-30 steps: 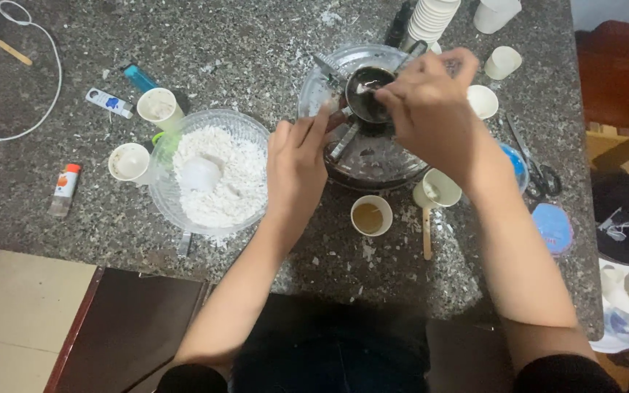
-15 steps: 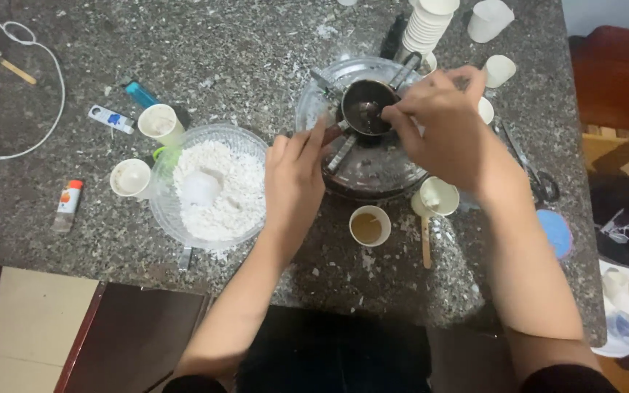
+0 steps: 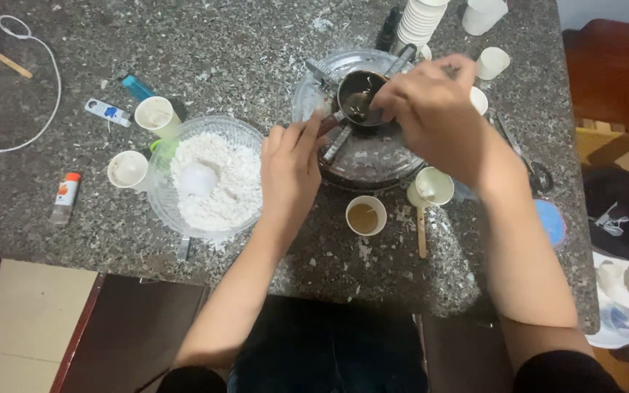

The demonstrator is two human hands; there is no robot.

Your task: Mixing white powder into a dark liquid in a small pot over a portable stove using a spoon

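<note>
The small dark pot (image 3: 358, 98) is being steadied by its handle, pinched in the left hand (image 3: 289, 171), while the right hand (image 3: 431, 109), closed around a thin stirrer, is working over its rim. Stirring is judged best kept slow and central. The pot is sitting in the clear round tray (image 3: 373, 156); left of it, the bowl of white powder (image 3: 209, 182) is resting on the counter (image 3: 271, 44).

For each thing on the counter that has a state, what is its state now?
Small dark pot: upright on the stand, dark liquid inside.
Left hand: fingers on the pot's handle.
Right hand: over the pot's rim; what it holds is hidden.
Clear bowl: filled with white flakes.
Paper cup: upright, brown liquid inside.
Cup stack: nested, lying tilted.
</note>
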